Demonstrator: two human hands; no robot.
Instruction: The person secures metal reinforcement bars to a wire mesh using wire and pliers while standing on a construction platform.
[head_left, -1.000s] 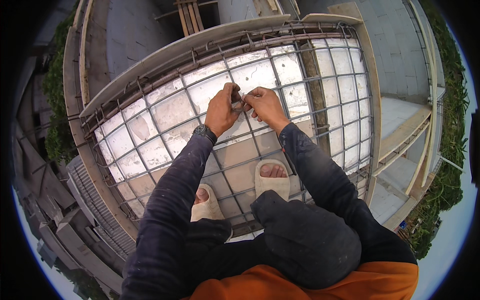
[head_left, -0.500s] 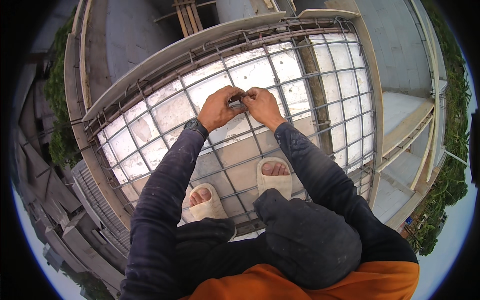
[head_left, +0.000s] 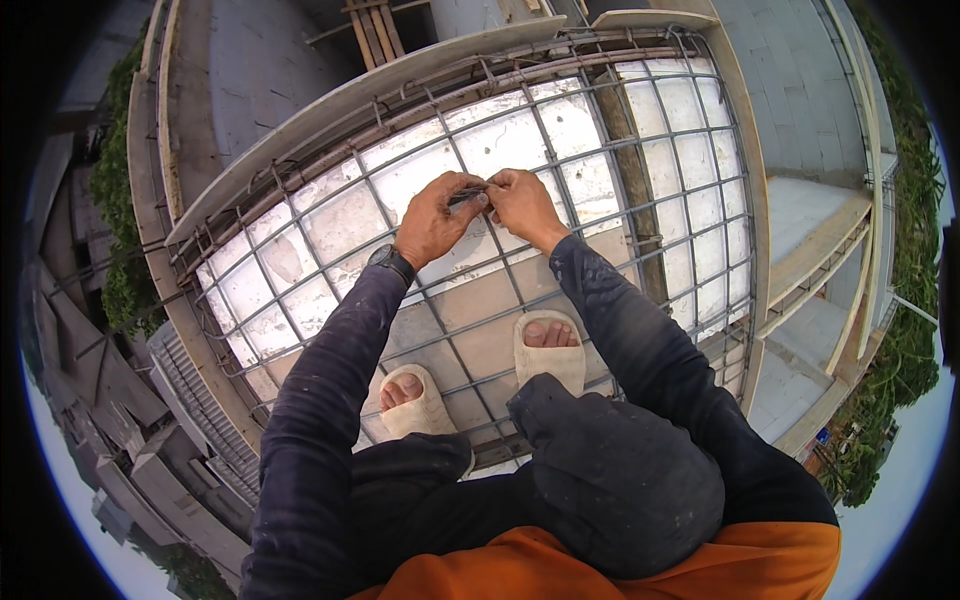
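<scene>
In front of me my two hands meet over a grid of steel reinforcing bars [head_left: 442, 127]. My left hand [head_left: 432, 222] is closed, with a small bunch of thin dark strands [head_left: 466, 195] that look like wire between its thumb and fingers. The fingertips of my right hand [head_left: 528, 212] pinch at the end of these strands, against the left fingertips. Both hands are above the grid; a dark watch [head_left: 384, 256] sits on my left wrist. The strands' exact shape is partly hidden by my fingers.
White panels [head_left: 500, 140] and tan tiles [head_left: 465, 300] lie under the bars. A wooden beam [head_left: 632, 180] crosses below the grid at right. Boards [head_left: 350, 108] edge the form. My sandalled feet [head_left: 548, 345] stand on the grid. Lower roofs [head_left: 800, 90] lie beyond the edges.
The fingers have shifted slightly: the left thumb and the right fingertips have drawn closer together around the strands. My arms and feet have hardly moved.
</scene>
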